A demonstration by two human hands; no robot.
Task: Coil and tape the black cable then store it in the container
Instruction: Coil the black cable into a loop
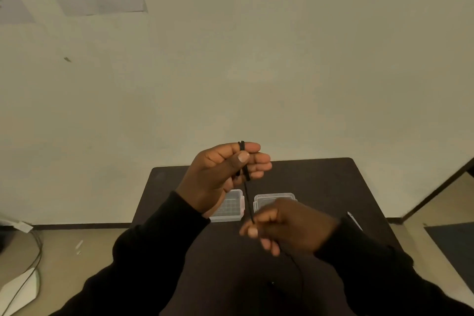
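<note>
Dark table (320,182), left hand (218,177) half-hiding container (230,209), black cable (247,197) taut

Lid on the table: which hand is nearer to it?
Right. The right hand hovers directly over the lid, overlapping its near edge while pinching the black cable. The left hand is raised to the lid's left, above the container.
</note>
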